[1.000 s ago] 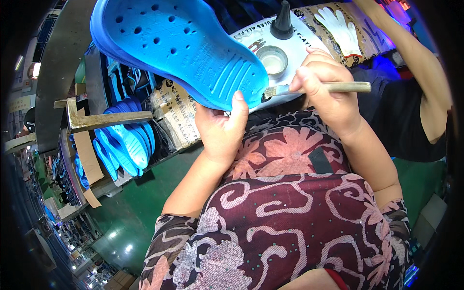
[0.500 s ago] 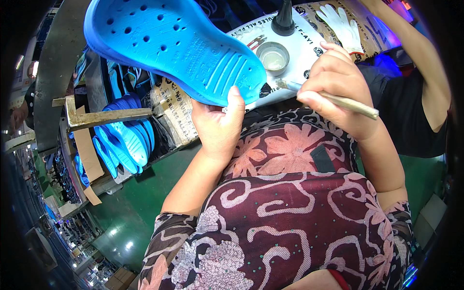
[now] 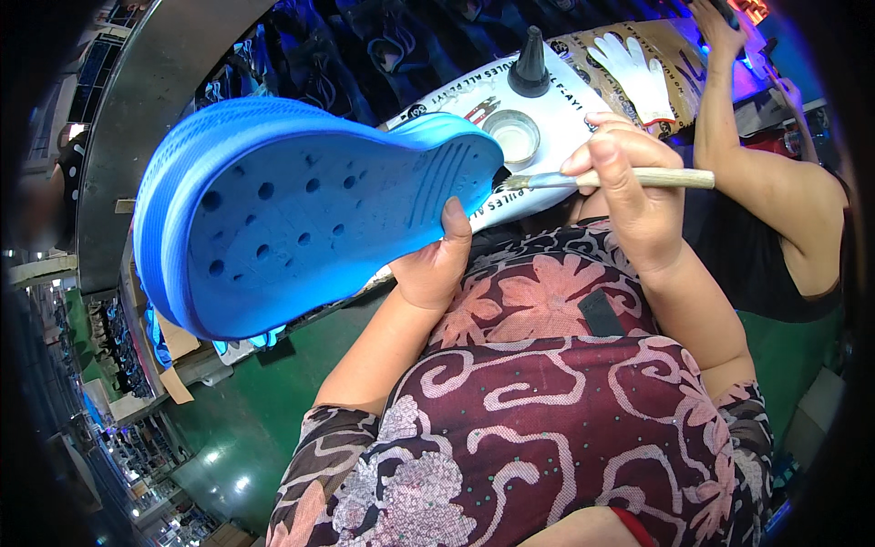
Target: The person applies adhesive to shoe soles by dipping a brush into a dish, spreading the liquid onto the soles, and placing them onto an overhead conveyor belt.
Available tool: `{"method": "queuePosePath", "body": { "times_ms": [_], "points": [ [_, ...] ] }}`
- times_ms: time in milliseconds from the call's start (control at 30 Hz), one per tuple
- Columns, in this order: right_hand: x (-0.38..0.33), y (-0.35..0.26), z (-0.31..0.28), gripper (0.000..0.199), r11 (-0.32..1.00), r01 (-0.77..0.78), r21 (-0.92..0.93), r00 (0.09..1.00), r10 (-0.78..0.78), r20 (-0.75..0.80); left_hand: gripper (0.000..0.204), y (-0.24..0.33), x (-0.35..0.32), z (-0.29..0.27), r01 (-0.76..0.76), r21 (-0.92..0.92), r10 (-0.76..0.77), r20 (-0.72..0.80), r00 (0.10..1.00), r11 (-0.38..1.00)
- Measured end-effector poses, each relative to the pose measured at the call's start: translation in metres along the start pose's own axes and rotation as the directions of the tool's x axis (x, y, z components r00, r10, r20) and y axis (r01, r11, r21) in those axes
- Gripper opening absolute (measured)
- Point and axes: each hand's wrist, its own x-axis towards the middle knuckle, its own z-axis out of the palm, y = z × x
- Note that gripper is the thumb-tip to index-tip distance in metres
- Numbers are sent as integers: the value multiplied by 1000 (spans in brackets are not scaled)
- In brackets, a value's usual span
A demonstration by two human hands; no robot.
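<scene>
My left hand [image 3: 430, 266] grips a blue shoe sole [image 3: 292, 219] near its narrow end, thumb on the inner face and fingers hidden beneath. The sole is tilted, with round holes in its wide part and ridges near the held end. My right hand [image 3: 638, 196] pinches a thin brush [image 3: 656, 178] with a pale wooden handle. The brush's bristles lie close to the sole's narrow end, beside a small dark patch at its edge; whether they touch I cannot tell. Just beyond stands a small round dish [image 3: 536, 146] with whitish liquid in it.
A black cone-shaped bottle [image 3: 530, 71] and a white glove [image 3: 635, 80] rest on the covered bench [image 3: 579, 102]. A metal edge [image 3: 114, 182] curves along the left. Another person's arm [image 3: 775, 164] is at the right. Dark items in clear wrapping [image 3: 392, 55] lie behind the bench.
The sole has swung downward on the left and tilted, showing more of its thick side wall. The brush has turned nearly level, its bristles moving left and slightly down towards the sole.
</scene>
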Motion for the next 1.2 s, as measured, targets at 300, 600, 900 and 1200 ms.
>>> {"method": "queuePosePath", "body": {
  "times_ms": [300, 600, 900, 1200],
  "points": [
    [6, 3, 24, 26, 978, 166, -129, 986, -164, 27, 24, 1, 0, 2, 2, -83, -8, -65, 998, 997],
    [6, -4, 22, 25, 975, 198, -106, 969, -178, 170, 22, -1, -2, -5, -39, 46, 42, -70, 997, 998],
    [-8, 4, -4, 42, 935, -215, 281, 959, 257, -122, 33, 6, 4, -9, 254, -63, -259, -95, 961, 965],
    [-14, 18, -13, 45, 896, -237, 376, 905, 344, -250, 38, 10, 11, -9, 685, -500, -751, 97, 653, 531]
  ]
}}
